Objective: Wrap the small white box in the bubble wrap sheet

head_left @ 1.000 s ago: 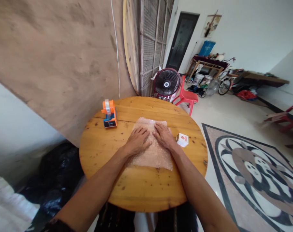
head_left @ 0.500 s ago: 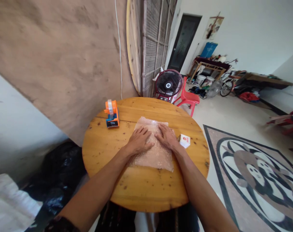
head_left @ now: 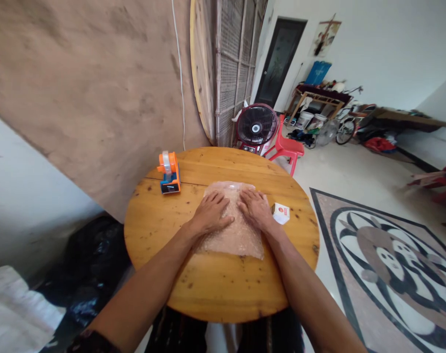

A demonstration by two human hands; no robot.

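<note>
A sheet of bubble wrap [head_left: 236, 239] lies flat in the middle of a round wooden table [head_left: 178, 274]. My left hand [head_left: 211, 214] rests palm down on its left half with the fingers stretched out. My right hand [head_left: 256, 208] lies flat on its right half, fingers also spread. The two hands sit close side by side. A small white box with a red mark [head_left: 281, 213] stands on the table just right of my right hand. An orange and blue tape dispenser [head_left: 168, 172] stands at the table's far left.
A large brown board [head_left: 83, 93] leans behind the table on the left. Black bags [head_left: 93, 264] lie on the floor at the left. A red fan [head_left: 256, 126] and a red plastic chair [head_left: 286, 147] stand beyond the table. Patterned floor [head_left: 392, 255] spreads to the right.
Both hands stay flat on the bubble wrap; the right hand has shifted slightly toward the sheet's far edge. The view has moved a little.
</note>
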